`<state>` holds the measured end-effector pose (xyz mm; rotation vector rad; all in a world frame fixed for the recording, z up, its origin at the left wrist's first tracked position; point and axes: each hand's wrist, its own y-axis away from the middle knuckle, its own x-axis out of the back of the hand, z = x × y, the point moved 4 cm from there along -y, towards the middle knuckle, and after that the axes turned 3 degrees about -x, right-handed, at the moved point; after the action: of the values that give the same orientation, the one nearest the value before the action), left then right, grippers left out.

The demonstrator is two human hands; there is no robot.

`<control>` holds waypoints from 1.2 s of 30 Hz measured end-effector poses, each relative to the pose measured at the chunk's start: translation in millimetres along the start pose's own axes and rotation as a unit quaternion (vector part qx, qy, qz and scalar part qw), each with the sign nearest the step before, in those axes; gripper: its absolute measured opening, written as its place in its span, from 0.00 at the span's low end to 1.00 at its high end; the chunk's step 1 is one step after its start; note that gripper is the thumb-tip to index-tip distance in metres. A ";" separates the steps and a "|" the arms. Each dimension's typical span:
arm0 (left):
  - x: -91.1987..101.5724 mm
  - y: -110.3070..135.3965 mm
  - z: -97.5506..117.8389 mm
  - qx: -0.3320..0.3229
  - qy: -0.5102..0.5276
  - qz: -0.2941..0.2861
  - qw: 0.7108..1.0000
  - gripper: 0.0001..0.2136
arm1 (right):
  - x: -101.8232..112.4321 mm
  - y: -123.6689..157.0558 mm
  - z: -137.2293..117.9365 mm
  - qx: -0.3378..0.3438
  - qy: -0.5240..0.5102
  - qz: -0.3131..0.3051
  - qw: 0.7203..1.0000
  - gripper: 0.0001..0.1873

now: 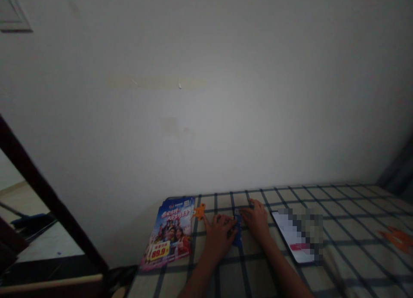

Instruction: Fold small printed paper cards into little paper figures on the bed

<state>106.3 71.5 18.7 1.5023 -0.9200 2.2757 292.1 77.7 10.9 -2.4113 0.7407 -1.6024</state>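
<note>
— Where is the thing you work on?
— The narrow blue paper (238, 237) is lying on the checked cloth (348, 212), between my two hands.

— And how do your hands stand?
— My left hand (221, 233) has its fingers half bent, and they touch the paper from the left, covering a part of it. My right hand (256, 218) is bent loosely, with fingertips at the upper right edge. If either one is gripping or only pressing, I cannot tell.

— What is near them?
— On the left, a stack of printed flyers (171, 229), the top one showing "89.9"; the sheets below are almost all hidden. Just beside it is an orange figure (199, 212), and I cannot say if it is loose or printed on the cloth. To the right lies a touchscreen device (287, 233), its right part blurred by blocks.

— What else is unclear?
— My forearms are cut by the bottom edge, and the dark objects behind the slanted bar (48, 194) are too dim to name.
</note>
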 end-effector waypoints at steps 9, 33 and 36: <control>0.1 -0.8 -0.3 0.001 -0.005 -0.005 1.000 0.15 | -3.2 0.8 5.1 -0.005 0.017 -0.019 1.000 0.10; -0.5 -0.3 -1.1 0.000 -0.001 0.011 1.000 0.15 | 1.8 39.3 9.7 0.053 0.001 -0.073 0.996 0.27; -1.0 -0.7 -1.4 0.002 -0.011 0.015 1.000 0.15 | 3.3 42.5 10.3 0.058 -0.003 -0.079 0.995 0.28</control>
<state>106.1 73.0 17.6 1.5268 -0.9507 2.2869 289.0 37.8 -7.2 -2.4425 0.4522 -1.6438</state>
